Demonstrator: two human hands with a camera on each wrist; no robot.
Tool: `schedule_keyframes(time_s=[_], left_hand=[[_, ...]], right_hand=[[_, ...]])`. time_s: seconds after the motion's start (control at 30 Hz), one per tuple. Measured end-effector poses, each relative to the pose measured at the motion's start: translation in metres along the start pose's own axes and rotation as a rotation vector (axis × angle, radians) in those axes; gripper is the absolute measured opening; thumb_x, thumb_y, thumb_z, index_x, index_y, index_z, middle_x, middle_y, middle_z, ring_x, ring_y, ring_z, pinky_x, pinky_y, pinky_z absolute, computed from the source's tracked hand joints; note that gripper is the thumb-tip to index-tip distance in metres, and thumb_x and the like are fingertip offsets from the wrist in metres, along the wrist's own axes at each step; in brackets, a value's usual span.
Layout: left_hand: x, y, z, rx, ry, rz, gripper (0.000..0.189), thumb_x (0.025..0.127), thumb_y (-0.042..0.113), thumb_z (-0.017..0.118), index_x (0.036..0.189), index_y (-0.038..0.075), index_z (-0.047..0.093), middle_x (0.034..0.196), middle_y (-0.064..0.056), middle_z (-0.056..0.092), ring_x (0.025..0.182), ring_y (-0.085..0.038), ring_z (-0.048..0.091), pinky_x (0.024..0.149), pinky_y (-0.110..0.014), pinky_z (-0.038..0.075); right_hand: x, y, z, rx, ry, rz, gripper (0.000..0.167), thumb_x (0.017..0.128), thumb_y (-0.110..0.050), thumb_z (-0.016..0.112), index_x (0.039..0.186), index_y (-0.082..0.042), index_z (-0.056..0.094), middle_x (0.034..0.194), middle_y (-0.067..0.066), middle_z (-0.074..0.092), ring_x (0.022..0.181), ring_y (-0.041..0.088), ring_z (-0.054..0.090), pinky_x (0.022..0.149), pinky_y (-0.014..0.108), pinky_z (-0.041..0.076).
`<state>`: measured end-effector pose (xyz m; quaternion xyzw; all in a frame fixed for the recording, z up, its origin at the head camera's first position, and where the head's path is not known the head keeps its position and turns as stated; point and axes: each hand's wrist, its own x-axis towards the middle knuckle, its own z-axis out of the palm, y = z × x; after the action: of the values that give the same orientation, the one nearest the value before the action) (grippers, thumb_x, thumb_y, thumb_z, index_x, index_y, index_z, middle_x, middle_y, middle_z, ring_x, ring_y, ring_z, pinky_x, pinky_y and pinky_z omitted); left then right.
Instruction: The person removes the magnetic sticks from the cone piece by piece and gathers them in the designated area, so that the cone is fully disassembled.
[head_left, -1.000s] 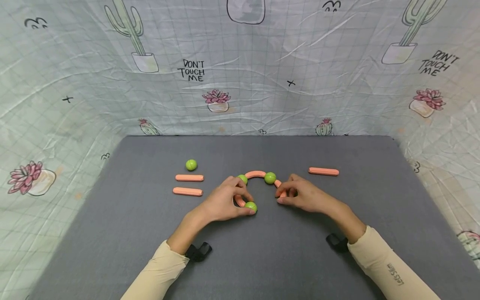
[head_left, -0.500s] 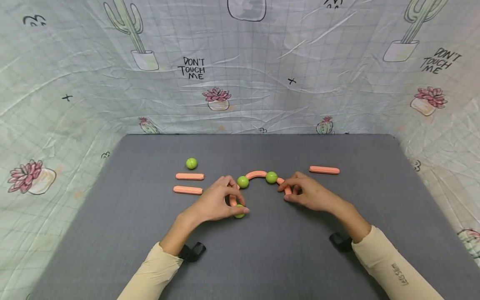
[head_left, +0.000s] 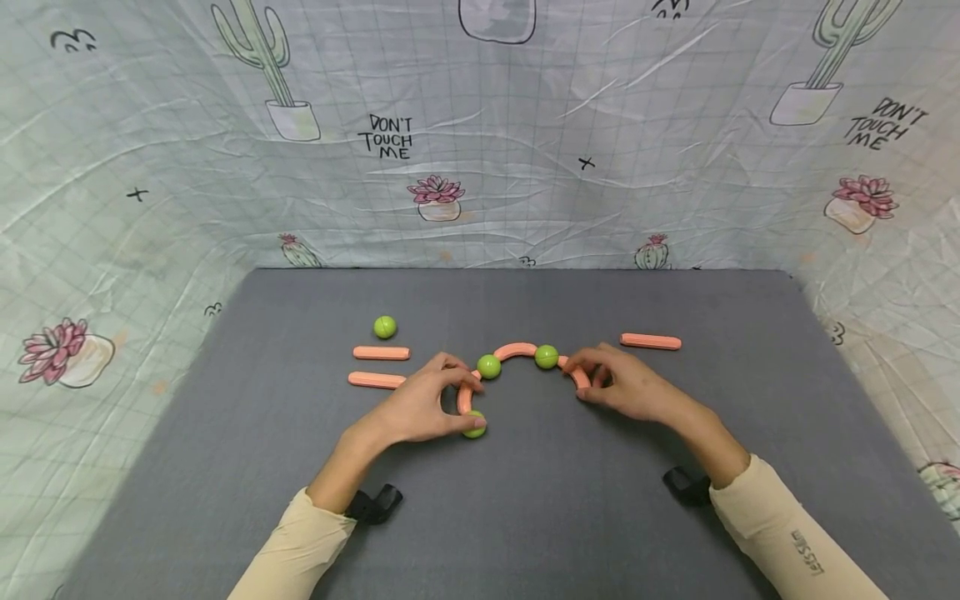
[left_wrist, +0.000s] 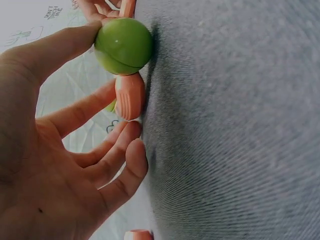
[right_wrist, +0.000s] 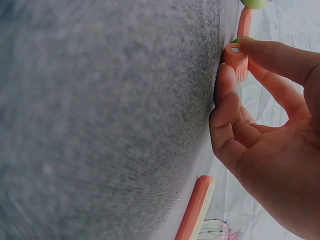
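Note:
An arch of curved orange rods and green balls lies on the grey table. A top rod joins a left ball and a right ball. My left hand holds the arch's left end, its thumb against the end ball and its index finger at the left curved rod. With thumb and fingers, my right hand pinches the right curved rod, whose free end shows a small grey disc. Fingers hide parts of both side rods.
A loose green ball lies at the left, above an upper straight orange rod and a lower one. Another straight rod lies right of the right hand. Behind the table hangs a patterned cloth.
The left hand has moved left, swinging the left rod and end ball outward. The right hand has shifted slightly right, turning its rod outward too. The arch stands wider.

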<state>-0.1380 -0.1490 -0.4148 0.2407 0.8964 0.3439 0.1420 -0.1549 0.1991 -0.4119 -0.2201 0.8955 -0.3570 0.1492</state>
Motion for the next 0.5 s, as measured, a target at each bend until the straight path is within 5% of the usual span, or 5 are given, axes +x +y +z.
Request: schedule_keyframes(time_s=[0.5], left_hand=[[0.0042, 0.004, -0.0035, 0.001, 0.007, -0.003, 0.044, 0.087, 0.044, 0.085, 0.123, 0.022, 0.071, 0.134, 0.003, 0.053, 0.121, -0.018, 0.058, 0.103, -0.044, 0.049]], right_hand=[[-0.0005, 0.0031, -0.0036, 0.092, -0.021, 0.043, 0.044, 0.096, -0.01, 0.074, 0.136, -0.009, 0.055, 0.113, 0.015, 0.067, 0.081, 0.016, 0.064, 0.07, 0.028, 0.053]])
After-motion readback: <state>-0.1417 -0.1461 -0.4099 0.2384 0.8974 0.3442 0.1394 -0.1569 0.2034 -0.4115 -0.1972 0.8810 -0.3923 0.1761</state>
